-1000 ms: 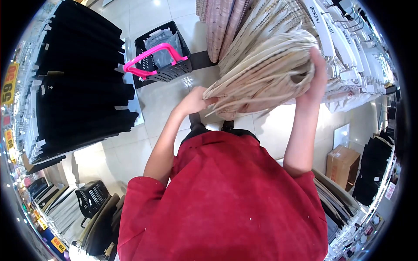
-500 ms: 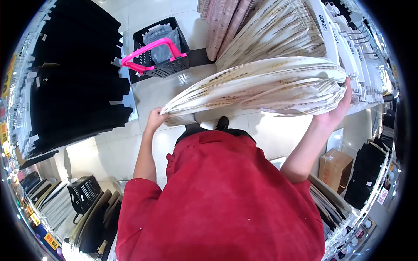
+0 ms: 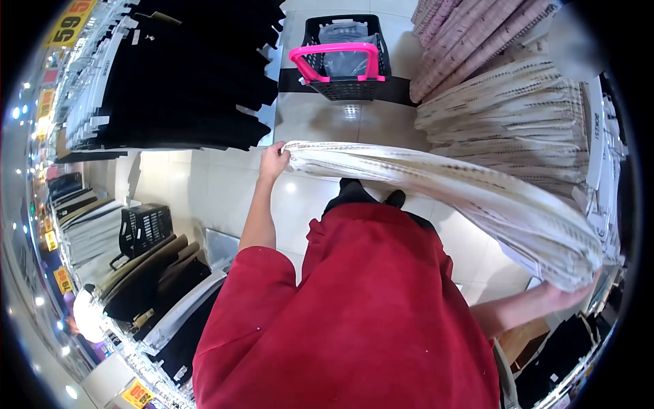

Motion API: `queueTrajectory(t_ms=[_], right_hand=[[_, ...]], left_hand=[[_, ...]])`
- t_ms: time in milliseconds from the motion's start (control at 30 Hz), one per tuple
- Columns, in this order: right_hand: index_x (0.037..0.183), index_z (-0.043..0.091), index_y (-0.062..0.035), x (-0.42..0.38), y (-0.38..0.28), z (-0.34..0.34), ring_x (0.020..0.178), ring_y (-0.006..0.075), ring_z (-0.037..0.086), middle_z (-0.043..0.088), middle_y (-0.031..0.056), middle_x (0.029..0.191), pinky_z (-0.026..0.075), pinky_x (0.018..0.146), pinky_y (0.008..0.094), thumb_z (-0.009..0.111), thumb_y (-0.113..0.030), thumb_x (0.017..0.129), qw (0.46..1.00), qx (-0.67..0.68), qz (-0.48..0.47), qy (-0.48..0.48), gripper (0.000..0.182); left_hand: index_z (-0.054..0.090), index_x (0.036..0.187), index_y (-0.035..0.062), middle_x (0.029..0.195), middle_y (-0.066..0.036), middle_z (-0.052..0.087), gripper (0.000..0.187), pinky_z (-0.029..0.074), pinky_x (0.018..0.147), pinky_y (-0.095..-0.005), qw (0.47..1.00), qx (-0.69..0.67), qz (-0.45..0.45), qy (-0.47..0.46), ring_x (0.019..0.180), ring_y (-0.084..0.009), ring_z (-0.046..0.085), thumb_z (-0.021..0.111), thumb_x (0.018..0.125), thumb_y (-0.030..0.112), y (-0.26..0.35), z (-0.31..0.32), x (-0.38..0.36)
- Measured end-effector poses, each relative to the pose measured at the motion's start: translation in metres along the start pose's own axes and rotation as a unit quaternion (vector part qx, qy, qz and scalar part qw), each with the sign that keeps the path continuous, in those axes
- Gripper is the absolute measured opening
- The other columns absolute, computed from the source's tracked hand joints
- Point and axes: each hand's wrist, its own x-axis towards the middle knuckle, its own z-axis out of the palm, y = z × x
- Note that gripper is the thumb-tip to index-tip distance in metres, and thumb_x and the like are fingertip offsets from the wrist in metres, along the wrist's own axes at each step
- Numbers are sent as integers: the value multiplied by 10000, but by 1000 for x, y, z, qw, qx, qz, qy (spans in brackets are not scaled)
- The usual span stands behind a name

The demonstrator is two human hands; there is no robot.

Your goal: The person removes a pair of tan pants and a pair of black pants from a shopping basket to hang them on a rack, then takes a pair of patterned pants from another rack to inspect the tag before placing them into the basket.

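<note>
A long cream garment (image 3: 436,170) with a brown dashed pattern stretches across in front of me, gathered at both ends. My left hand (image 3: 274,162) is closed round its narrow end, near the black clothes. At the far right, my right hand (image 3: 569,296) holds the wider, bunched end from beneath; cloth hides most of those fingers. That end is beside the rack of similar cream patterned garments (image 3: 504,119).
A black basket (image 3: 347,90) with a pink handle (image 3: 334,48) and grey packed items stands on the floor ahead. Black clothes (image 3: 191,82) hang at left, pink garments (image 3: 470,41) at upper right. Behind me are more racks, a black crate (image 3: 144,228) and a cardboard box (image 3: 523,341).
My view has turned, so the basket and racks sit further right. The cream garment is pulled longer and narrower, and my right hand has moved lower and further right with its end.
</note>
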Motion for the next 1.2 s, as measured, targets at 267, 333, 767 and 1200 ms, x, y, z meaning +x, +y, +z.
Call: queueTrajectory(t_ms=[267,333,767,1200], right_hand=[[1245,484,91,5,-9,-41,1057,319,579,540,251,1235,482,921,422,537,-108,886,978,-74,-197,12,414],[1238,498,82,0,-15,-35,1093,326,559,543,230,1246,453,955,434,500,-140,910,976,-119,-167,67,395],[1260,486,29,17,-25,-57,1107,276,528,522,168,1260,432,975,391,364,-259,977,990,61,-2,123,422],[1223,524,47,51,-4,-96,1163,334,508,532,189,1276,381,1017,461,428,-282,931,988,115,-3,98,450]], left_hand=[[647,815,32,723,-208,624,130,480,651,-390,995,24,14,91,700,-378,613,552,734,69,-2,8,4],[643,787,20,687,-203,615,132,472,627,-378,996,14,15,92,662,-352,614,532,731,66,3,7,3],[646,904,-8,690,-149,626,238,473,627,-336,997,-31,0,68,620,-197,590,563,899,215,-8,5,6],[570,1169,38,1018,-51,598,381,460,814,-267,926,-314,-134,-160,919,-167,564,671,834,188,44,-28,10]])
